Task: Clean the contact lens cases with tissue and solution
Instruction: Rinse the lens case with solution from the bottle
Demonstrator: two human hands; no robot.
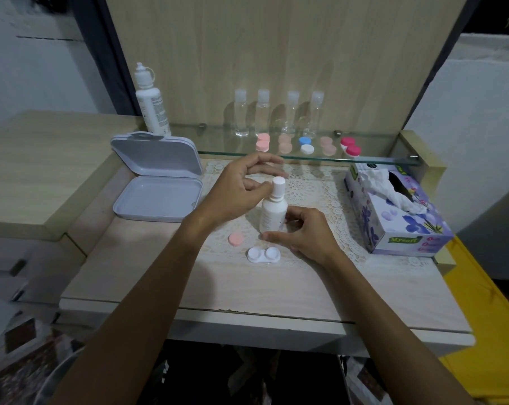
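Two bare forearms reach in from the bottom edge over the pale table (276, 296) toward a lace mat (320, 188). The right hand (302, 233) curls round the lower body of a small white solution bottle (272, 213), thumb at the base and fingers behind, holding it upright on the mat. The left hand (241, 191) comes in from the left at the bottle's white cap (279, 185); thumb and a fingertip meet beside the cap, the other fingers spread above, but I cannot tell whether they actually pinch the cap or hold something small just next to it.

Just in front of the bottle lies a white contact lens case (263, 254) with both wells uncovered, and to its left a loose pink cap (236, 239) sits on the mat, apart from the case. At the right edge of the mat stands a flowered tissue box (399, 217) with a tissue (390, 188) pulled up through its slot. At the left an open grey hinged box (159, 182) rests with its lid leaning back.

Behind, a glass shelf (378, 147) carries a tall white bottle (152, 106) at its left end, four clear small bottles (276, 115) in a row, and in front of them a line of closed lens cases (305, 146) in pink, peach, blue-and-white and red
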